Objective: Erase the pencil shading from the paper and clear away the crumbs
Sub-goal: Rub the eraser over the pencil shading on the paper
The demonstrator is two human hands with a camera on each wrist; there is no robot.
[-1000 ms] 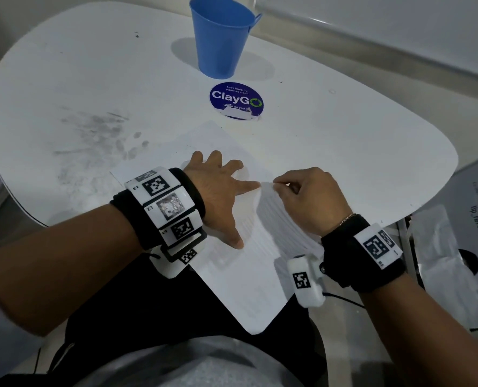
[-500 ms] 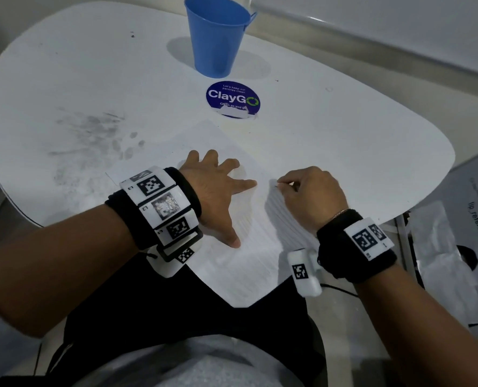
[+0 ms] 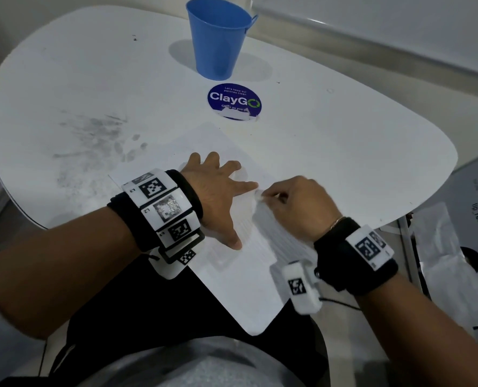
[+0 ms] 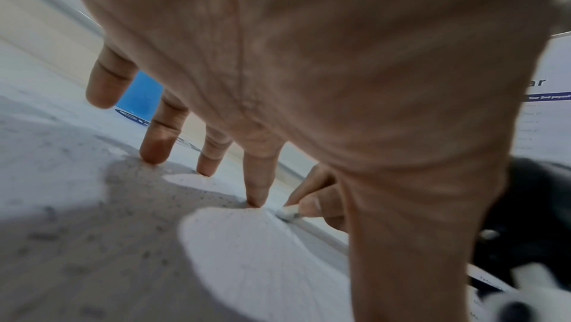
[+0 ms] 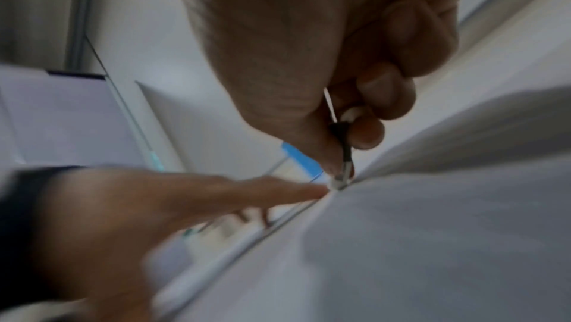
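Paper (image 3: 240,275) flat on the near part of the worktop (image 3: 343,152), one corner overhanging the near edge. Faint lines on its surface; shading not discernible in the head view. Fine dark crumbs (image 4: 197,195) scattered on the sheet around the left fingers, per the left wrist view.

Eraser (image 3: 258,194) small, whitish with a darkened tip, pressed to the paper near its right edge. Pinched between thumb and fingertips of the right hand (image 3: 302,202); right grip closed tight round it, remaining fingers curled in. Confirmed in the right wrist view (image 5: 340,178), though blurred.

Left hand (image 3: 218,196) spread flat on the paper, grip fully open, holding nothing. Fingers (image 4: 256,180) straight, tips bearing down on the sheet; index tip just beside the eraser. Thumb extended toward the near edge.

Grey smudges (image 3: 92,141) on the worktop left of the paper. Round blue sticker (image 3: 233,100) just beyond the paper's far corner, marked "ClayGo". Blue cup (image 3: 218,37) upright beyond the sticker, at the far side.

Printed sheets (image 3: 455,261) on the floor, right of the worktop. Tracking bands on both wrists.
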